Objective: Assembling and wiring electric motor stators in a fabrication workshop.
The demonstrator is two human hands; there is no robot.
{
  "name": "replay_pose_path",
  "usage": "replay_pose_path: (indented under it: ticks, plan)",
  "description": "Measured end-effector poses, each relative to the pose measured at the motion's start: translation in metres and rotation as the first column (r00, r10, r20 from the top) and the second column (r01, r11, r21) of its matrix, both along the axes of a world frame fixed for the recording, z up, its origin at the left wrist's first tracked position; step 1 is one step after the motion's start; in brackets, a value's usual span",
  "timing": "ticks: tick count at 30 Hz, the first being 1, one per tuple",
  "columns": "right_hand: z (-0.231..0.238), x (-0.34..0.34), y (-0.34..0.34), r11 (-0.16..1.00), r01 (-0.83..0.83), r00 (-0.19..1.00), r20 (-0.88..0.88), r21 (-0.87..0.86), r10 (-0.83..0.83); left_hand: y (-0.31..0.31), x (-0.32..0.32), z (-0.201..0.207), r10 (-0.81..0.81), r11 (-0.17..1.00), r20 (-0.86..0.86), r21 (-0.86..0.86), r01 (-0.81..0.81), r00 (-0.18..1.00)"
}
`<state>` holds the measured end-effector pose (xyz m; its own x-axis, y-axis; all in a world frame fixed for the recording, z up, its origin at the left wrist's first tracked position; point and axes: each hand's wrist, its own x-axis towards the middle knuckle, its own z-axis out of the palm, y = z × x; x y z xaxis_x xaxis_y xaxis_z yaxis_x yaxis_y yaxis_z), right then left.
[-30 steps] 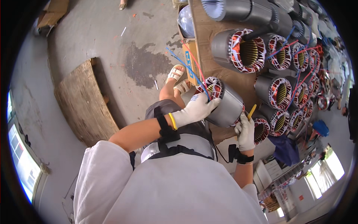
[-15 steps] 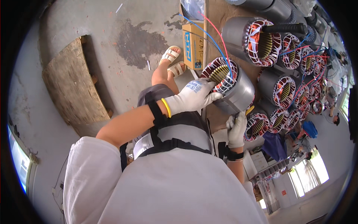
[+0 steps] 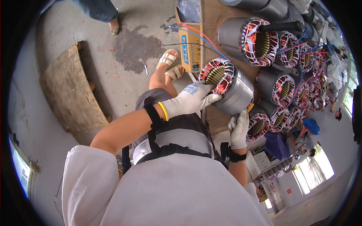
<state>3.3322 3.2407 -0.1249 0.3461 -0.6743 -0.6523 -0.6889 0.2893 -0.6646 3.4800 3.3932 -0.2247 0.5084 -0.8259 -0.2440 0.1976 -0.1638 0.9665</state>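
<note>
My left hand (image 3: 194, 98), in a white knit glove with a yellow cuff, grips the near rim of a grey cylindrical motor stator (image 3: 238, 92). Its fingers reach to the opening and the thumb lies along the outer casing. The stator is tilted, showing a ring of copper windings (image 3: 227, 78) laced with white cord; blue and red leads come off its far side. My right hand (image 3: 239, 130), also gloved, is closed beside the stator's lower end. A narrow yellow piece (image 3: 250, 107) sticks up from its fingers; the rest of it is hidden.
Several more wound stators (image 3: 283, 90) crowd the bench to the right. One larger stator (image 3: 235, 35) has a black-handled tool (image 3: 283, 26) lying across it. A cardboard box (image 3: 190, 51) stands at the bench edge. Left lies a wooden board (image 3: 71, 86); another person's leg (image 3: 100, 9) is at top.
The stator's leads have swung left and its open end shows more of the copper windings. Another person's leg has come into view at the top left. My hands keep nearly the same places.
</note>
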Motion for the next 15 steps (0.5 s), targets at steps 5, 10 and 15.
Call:
replay_pose_path:
  ticks: [5,10,15]
  plan:
    - [0.006,-0.006,0.004,0.999,-0.037,0.997,-0.064,-0.01,0.036,0.001,-0.008,0.007,-0.049,0.987,0.043,0.157,0.042,0.998]
    - [0.006,0.008,-0.003,0.999,0.007,0.991,-0.13,-0.035,-0.012,-0.008,0.012,0.025,-0.158,0.93,-0.066,0.326,0.171,0.985]
    - [0.006,0.001,-0.002,0.995,0.062,0.997,-0.042,0.075,-0.059,0.006,0.013,0.008,-0.119,0.993,0.023,0.016,0.118,0.993]
